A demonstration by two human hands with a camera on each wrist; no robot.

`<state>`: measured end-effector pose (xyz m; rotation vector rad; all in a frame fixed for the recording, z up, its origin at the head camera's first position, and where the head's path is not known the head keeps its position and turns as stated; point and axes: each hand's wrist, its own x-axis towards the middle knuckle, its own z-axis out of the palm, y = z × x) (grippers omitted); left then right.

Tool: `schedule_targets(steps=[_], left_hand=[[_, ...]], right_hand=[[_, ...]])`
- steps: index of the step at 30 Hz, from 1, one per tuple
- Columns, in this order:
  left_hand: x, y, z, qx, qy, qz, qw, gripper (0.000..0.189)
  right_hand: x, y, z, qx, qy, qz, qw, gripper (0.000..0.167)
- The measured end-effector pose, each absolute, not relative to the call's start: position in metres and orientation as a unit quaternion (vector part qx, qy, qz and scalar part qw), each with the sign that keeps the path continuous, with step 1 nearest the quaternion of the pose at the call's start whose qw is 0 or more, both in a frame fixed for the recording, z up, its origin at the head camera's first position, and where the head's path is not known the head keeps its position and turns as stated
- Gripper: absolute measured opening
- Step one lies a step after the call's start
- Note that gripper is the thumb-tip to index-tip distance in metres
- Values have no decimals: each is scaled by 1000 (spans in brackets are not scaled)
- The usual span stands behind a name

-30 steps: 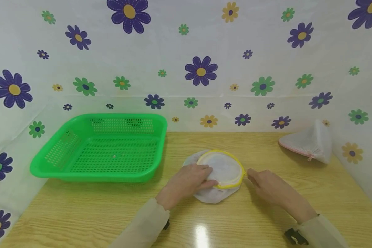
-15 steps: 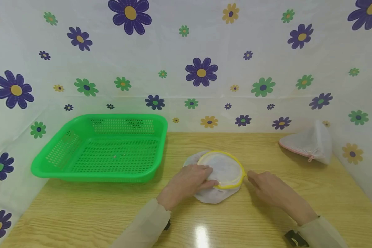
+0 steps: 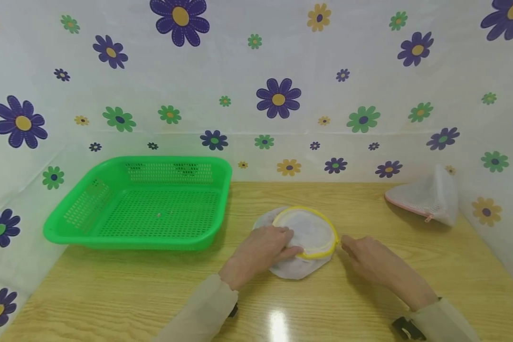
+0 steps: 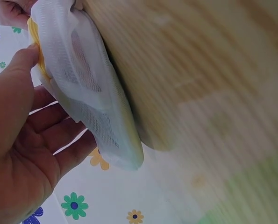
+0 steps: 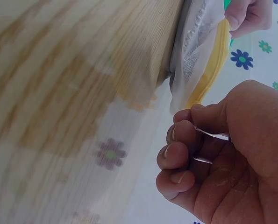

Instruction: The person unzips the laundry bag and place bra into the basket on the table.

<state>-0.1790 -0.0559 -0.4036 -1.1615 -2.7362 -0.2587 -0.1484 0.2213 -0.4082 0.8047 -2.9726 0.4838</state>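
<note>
A round white mesh laundry bag (image 3: pixel 305 229) with a yellow zip lies flat on the table, its wider lower layer showing at the near and left sides. My left hand (image 3: pixel 262 249) rests on the bag's left part, fingers stretched over the mesh. In the left wrist view, that hand's thumb (image 4: pixel 24 58) presses at the yellow zip. My right hand (image 3: pixel 369 256) is at the bag's right edge. Its thumb and forefinger pinch the small zip pull (image 3: pixel 338 241), mostly hidden by the fingertips; in the right wrist view its other fingers (image 5: pixel 171 156) are curled.
A green perforated plastic basket (image 3: pixel 137 241) stands at the left of the wooden table (image 3: pixel 175 294). At the back right lies a cone-shaped white mesh bag (image 3: pixel 432 197) with a pink zip. A flower-printed white sheet (image 3: pixel 235 71) closes off the back and sides.
</note>
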Motion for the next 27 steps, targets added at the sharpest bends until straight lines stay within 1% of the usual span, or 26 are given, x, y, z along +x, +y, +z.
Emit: schedule_targets(steps=[13, 21, 27], left_hand=[[-176, -50, -403, -369, -924, -63, 76, 41], [-175, -48, -404, -371, -922, -49, 98, 43], [-176, -48, -405, -369, -922, -51, 102, 44]], right_hand=[[-147, 221, -408, 257, -953, 159, 11, 25], [-147, 221, -409, 252, -955, 155, 6, 24], [-149, 221, -409, 249, -956, 155, 4, 24]])
